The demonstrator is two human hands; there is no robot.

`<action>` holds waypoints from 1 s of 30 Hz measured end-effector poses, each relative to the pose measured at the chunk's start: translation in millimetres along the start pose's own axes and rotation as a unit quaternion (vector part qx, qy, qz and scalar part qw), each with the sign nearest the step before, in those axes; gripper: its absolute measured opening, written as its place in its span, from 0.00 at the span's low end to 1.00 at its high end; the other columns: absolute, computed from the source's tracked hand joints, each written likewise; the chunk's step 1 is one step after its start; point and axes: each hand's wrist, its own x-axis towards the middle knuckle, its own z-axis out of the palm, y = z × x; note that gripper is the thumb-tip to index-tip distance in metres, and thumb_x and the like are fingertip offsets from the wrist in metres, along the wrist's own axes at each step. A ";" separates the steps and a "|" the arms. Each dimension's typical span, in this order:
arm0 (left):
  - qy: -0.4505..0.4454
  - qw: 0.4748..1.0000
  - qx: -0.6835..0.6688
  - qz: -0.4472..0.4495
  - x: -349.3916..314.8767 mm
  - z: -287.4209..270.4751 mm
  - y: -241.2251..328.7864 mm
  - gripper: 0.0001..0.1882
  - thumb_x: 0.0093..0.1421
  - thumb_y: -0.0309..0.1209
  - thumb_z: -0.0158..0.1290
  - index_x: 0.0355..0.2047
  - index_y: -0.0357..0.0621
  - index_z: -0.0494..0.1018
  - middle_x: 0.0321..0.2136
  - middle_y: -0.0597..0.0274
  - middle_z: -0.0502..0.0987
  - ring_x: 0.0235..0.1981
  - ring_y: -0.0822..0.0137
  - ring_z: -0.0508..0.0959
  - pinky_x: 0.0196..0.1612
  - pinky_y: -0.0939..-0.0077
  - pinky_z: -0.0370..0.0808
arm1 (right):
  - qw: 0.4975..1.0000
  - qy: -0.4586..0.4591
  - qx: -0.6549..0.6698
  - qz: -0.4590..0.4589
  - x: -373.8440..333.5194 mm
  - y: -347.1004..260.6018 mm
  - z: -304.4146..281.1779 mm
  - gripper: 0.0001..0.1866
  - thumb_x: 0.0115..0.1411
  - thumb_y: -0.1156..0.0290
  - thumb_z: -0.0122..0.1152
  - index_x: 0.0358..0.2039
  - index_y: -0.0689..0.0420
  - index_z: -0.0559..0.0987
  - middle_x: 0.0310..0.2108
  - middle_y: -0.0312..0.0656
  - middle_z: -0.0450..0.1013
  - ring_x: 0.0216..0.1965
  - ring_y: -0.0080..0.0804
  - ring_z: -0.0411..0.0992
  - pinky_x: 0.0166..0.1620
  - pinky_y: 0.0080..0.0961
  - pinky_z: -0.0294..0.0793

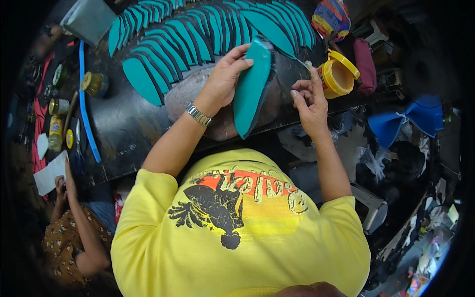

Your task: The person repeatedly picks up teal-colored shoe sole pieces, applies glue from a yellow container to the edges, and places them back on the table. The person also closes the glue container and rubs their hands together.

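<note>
Head view: left hand (223,81) pinches a teal sole (250,94) at 12 o'clock, thumb on top, wrist angled inward, likely keeping its face exposed. Right hand (312,99) at 2, index raised, others curled; can't tell if it grips the thin strip (301,62). Open yellow tub (328,86) just beside, presumably for reach. Spare soles (173,44) fanned on bench (118,138) at 11, probably for easy pickup.

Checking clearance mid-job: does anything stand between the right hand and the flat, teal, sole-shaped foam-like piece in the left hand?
Nothing visible does. Only an open gap shows between the right hand and the teal sole-shaped piece in the left hand. The open yellow plastic tub stands beyond the right hand, off that line.
</note>
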 end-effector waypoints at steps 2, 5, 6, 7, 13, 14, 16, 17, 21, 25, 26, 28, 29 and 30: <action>0.082 0.996 -0.024 -0.004 9.8 -7.5 4.8 0.22 0.65 0.25 0.51 0.59 0.40 0.64 0.43 0.60 0.77 0.43 0.70 0.79 0.45 0.73 0.80 | 1.000 0.022 0.019 0.000 6.1 11.0 -1.6 0.39 0.60 0.84 0.56 0.70 0.53 0.55 0.35 0.38 0.71 0.27 0.13 0.65 0.33 0.11 0.67; 0.113 0.992 -0.047 0.023 25.1 -19.6 17.4 0.18 0.65 0.24 0.51 0.54 0.40 0.66 0.41 0.60 0.78 0.42 0.69 0.79 0.45 0.71 0.80 | 0.997 0.054 0.048 0.016 9.9 28.1 0.9 0.39 0.61 0.84 0.54 0.70 0.53 0.53 0.33 0.37 0.71 0.25 0.12 0.64 0.30 0.10 0.66; 0.131 0.990 -0.032 0.037 32.9 -23.0 23.0 0.13 0.65 0.24 0.50 0.49 0.41 0.67 0.40 0.60 0.77 0.41 0.69 0.78 0.46 0.69 0.80 | 0.996 0.062 0.063 0.021 8.1 32.4 1.8 0.39 0.61 0.84 0.54 0.71 0.53 0.52 0.33 0.37 0.71 0.25 0.12 0.64 0.30 0.10 0.66; 0.129 0.989 -0.029 0.062 40.2 -25.9 27.6 0.11 0.65 0.23 0.50 0.47 0.40 0.67 0.40 0.60 0.77 0.39 0.69 0.78 0.47 0.67 0.79 | 0.993 0.076 0.076 0.045 5.8 36.0 2.5 0.40 0.61 0.85 0.54 0.71 0.53 0.51 0.33 0.37 0.71 0.25 0.12 0.64 0.29 0.10 0.65; 0.206 0.972 -0.007 0.116 109.3 -31.9 34.7 0.26 0.62 0.19 0.53 0.56 0.36 0.54 0.44 0.49 0.72 0.43 0.59 0.77 0.49 0.55 0.79 | 0.994 0.085 0.072 0.004 -0.3 43.5 2.7 0.39 0.62 0.83 0.54 0.71 0.54 0.51 0.31 0.37 0.71 0.26 0.13 0.66 0.32 0.10 0.67; 0.220 0.969 0.009 0.110 117.5 -32.1 30.2 0.30 0.60 0.18 0.55 0.58 0.36 0.51 0.45 0.47 0.71 0.43 0.58 0.78 0.47 0.56 0.81 | 0.995 0.083 0.060 0.001 -0.2 43.1 2.4 0.39 0.62 0.83 0.55 0.70 0.54 0.52 0.31 0.37 0.72 0.26 0.13 0.66 0.33 0.11 0.68; 0.236 0.965 0.065 0.089 128.6 -32.2 19.9 0.35 0.61 0.19 0.54 0.63 0.32 0.47 0.46 0.47 0.72 0.44 0.58 0.78 0.48 0.60 0.80 | 0.996 0.081 0.040 0.004 0.1 42.1 2.4 0.38 0.61 0.82 0.55 0.70 0.55 0.53 0.31 0.37 0.72 0.27 0.14 0.67 0.35 0.12 0.69; 0.246 0.962 0.091 0.075 131.5 -32.4 15.3 0.37 0.62 0.20 0.54 0.65 0.30 0.44 0.46 0.48 0.72 0.44 0.58 0.78 0.49 0.61 0.80 | 0.996 0.077 0.034 0.016 0.1 41.5 2.4 0.38 0.61 0.82 0.55 0.70 0.55 0.53 0.31 0.37 0.72 0.27 0.14 0.67 0.36 0.13 0.69; 0.191 0.953 0.234 0.032 130.2 -36.4 12.6 0.36 0.59 0.23 0.60 0.61 0.28 0.52 0.45 0.47 0.73 0.43 0.59 0.80 0.43 0.68 0.83 | 0.997 0.074 0.020 -0.006 -0.7 40.3 2.3 0.37 0.61 0.82 0.55 0.69 0.55 0.55 0.30 0.38 0.72 0.26 0.16 0.67 0.36 0.14 0.69; 0.157 0.919 0.361 0.014 121.6 -43.1 33.5 0.24 0.61 0.29 0.60 0.53 0.29 0.66 0.36 0.56 0.78 0.40 0.66 0.81 0.37 0.76 0.83 | 0.997 0.079 0.000 -0.027 -1.0 40.7 2.9 0.37 0.60 0.82 0.55 0.69 0.56 0.56 0.29 0.38 0.72 0.26 0.17 0.66 0.35 0.15 0.69; 0.151 0.877 0.455 -0.013 118.5 -45.1 40.1 0.23 0.60 0.32 0.61 0.53 0.33 0.70 0.35 0.58 0.79 0.37 0.66 0.82 0.36 0.75 0.81 | 0.997 0.078 -0.007 -0.028 -1.0 40.9 3.4 0.37 0.60 0.82 0.55 0.69 0.56 0.56 0.29 0.38 0.72 0.26 0.17 0.66 0.35 0.15 0.69; 0.160 0.731 0.660 0.068 113.3 -47.0 50.4 0.26 0.59 0.34 0.62 0.56 0.39 0.71 0.35 0.57 0.80 0.37 0.65 0.82 0.37 0.73 0.79 | 0.996 0.081 -0.016 -0.034 -0.8 41.3 4.5 0.37 0.60 0.82 0.55 0.69 0.56 0.56 0.29 0.38 0.72 0.25 0.17 0.67 0.35 0.15 0.70; 0.162 0.636 0.747 0.110 110.6 -46.3 53.4 0.27 0.58 0.35 0.62 0.57 0.41 0.71 0.35 0.57 0.80 0.37 0.64 0.82 0.37 0.73 0.79 | 0.996 0.083 -0.019 -0.039 -0.6 41.5 4.9 0.37 0.60 0.82 0.55 0.69 0.56 0.56 0.29 0.38 0.72 0.25 0.18 0.67 0.34 0.15 0.70; 0.178 0.612 0.753 0.165 108.0 -44.5 55.1 0.32 0.57 0.36 0.63 0.61 0.48 0.68 0.38 0.53 0.78 0.37 0.63 0.81 0.39 0.70 0.77 | 0.995 0.087 -0.020 -0.040 -0.6 41.6 5.4 0.37 0.60 0.82 0.55 0.69 0.56 0.56 0.29 0.38 0.72 0.25 0.18 0.67 0.34 0.15 0.70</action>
